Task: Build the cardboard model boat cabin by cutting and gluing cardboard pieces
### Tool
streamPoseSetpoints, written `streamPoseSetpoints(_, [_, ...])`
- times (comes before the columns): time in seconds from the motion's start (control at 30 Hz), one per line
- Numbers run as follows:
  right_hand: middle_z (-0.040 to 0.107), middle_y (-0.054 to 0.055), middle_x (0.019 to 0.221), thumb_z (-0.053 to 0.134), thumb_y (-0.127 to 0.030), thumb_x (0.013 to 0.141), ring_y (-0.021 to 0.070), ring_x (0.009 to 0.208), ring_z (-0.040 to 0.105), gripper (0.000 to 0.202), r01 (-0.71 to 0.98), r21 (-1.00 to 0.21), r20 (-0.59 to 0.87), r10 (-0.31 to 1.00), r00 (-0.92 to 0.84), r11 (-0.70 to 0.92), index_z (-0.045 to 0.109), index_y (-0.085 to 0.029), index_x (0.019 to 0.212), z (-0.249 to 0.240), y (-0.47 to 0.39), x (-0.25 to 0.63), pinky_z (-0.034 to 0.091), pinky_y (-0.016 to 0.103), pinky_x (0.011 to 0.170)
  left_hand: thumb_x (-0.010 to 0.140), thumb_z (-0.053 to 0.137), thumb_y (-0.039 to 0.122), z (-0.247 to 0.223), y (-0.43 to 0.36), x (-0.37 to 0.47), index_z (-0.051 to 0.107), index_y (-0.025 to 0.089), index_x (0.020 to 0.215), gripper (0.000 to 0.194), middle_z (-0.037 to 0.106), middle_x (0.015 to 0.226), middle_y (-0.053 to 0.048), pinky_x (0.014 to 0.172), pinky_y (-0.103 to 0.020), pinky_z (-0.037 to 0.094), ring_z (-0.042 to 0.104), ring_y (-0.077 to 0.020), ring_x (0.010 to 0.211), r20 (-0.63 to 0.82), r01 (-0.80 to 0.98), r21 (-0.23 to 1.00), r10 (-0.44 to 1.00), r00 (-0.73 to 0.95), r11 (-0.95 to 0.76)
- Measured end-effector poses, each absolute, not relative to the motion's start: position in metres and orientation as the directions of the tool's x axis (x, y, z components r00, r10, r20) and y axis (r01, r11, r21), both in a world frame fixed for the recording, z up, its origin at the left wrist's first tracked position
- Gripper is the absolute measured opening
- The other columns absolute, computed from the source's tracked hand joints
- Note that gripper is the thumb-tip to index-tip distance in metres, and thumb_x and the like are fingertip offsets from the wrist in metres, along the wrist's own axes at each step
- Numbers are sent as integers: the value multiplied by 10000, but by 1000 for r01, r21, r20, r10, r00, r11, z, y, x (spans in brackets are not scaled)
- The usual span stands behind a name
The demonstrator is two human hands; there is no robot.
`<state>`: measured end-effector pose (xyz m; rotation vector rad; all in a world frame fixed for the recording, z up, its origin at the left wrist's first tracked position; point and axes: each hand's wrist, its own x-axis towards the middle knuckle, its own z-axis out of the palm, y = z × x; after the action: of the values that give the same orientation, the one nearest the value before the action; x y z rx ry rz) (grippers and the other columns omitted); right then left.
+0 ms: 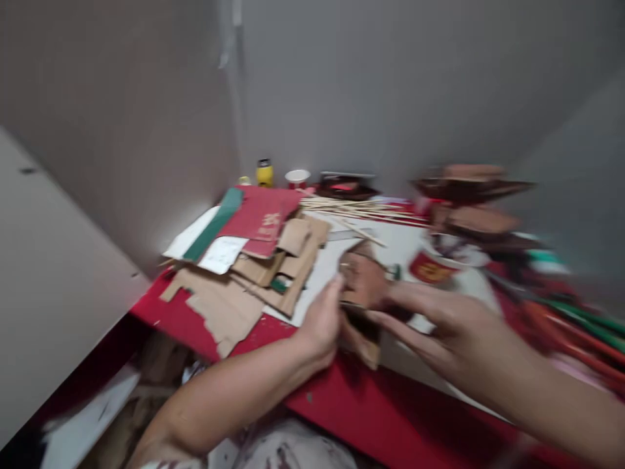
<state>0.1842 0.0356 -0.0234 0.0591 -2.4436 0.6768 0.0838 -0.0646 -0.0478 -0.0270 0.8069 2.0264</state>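
Observation:
A small folded brown cardboard piece, boat-like in outline, is held between both hands over the table's front edge. My left hand grips its left side, with the fingers largely hidden behind it. From the right, my right hand pinches its other side between thumb and fingers. Motion blur smears the details of the piece. Under and behind it lies a white sheet. Close to my right hand, a red paper piece with yellow print rests by a white rim.
Cut cardboard and a red printed sheet lie at left. Thin wooden sticks lie at the back, near a yellow bottle and a paper cup. Brown boat-like pieces stand at right. Walls close off the back and left.

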Motion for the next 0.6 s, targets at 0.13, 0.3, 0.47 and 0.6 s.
streamPoseSetpoints(0.13, [662, 22, 731, 569, -252, 920, 162, 630, 606, 116, 16, -471, 496, 280, -822, 882, 603, -217, 814, 12, 40, 212, 469, 267, 560, 993, 382, 371, -40, -54, 81, 752, 88, 981, 466, 791, 898, -105, 962, -373, 513, 722, -255, 963, -328, -838, 529, 878, -348, -134])
streamPoseSetpoints(0.3, [637, -4, 723, 593, -227, 919, 135, 637, 567, 85, 94, -491, 542, 389, -745, 866, 609, -212, 838, 25, 44, 233, 447, 246, 597, 988, 373, 438, -28, -54, 78, 719, 121, 1087, 479, 773, 724, -79, 707, -382, 606, 747, -260, 746, -431, -802, 597, 832, -349, -27])
streamPoseSetpoints(0.47, [640, 19, 739, 571, -240, 939, 144, 649, 563, 135, 109, -558, 432, 401, -808, 822, 637, -182, 836, 10, 46, 239, 439, 259, 609, 970, 449, 411, -27, -55, 81, 669, 154, 1219, 421, 781, 748, -60, 764, -376, 607, 749, -245, 756, -465, -784, 620, 785, -410, -42])
streamPoseSetpoints(0.6, [663, 37, 780, 605, -207, 921, 155, 686, 588, 87, 110, -568, 384, 381, -841, 816, 668, -157, 888, 1, 43, 236, 448, 262, 644, 977, 428, 413, -33, -52, 82, 623, 149, 1291, 455, 784, 995, -105, 915, -422, 556, 717, -275, 997, -448, -821, 568, 817, -365, -55])
